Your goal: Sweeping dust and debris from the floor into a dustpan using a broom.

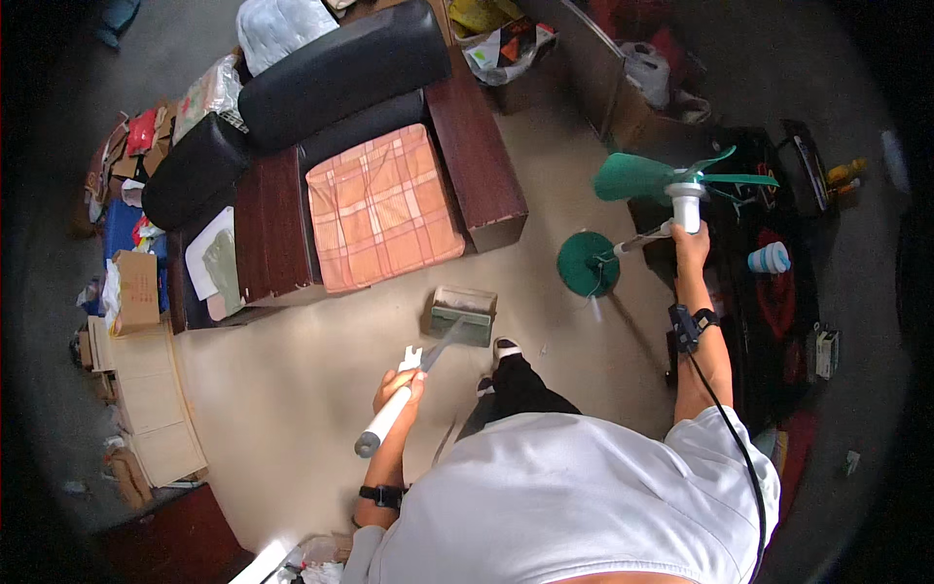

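Note:
My left hand (400, 394) grips the white handle (381, 429) of a long-handled dustpan. The grey pole slants down from it to the dustpan's pan (465, 301), just ahead of my shoes (506, 347). At the right, my right hand (692, 248) is closed around the white motor housing (687, 201) of a pedestal fan. Green fan blades (633, 176) spread above that hand, with no guard around them. A thin white pole (641, 241) runs from the fan down to its round green base (584, 266), which appears tilted; whether it touches the floor is unclear.
A dark wooden sofa armrest (478, 139) borders a seat with an orange plaid cushion (387, 208). Right of my arm, a blue-and-white cup (769, 258) stands on a dark surface. A cardboard box (136, 292) and pale cabinet (149, 394) line the left.

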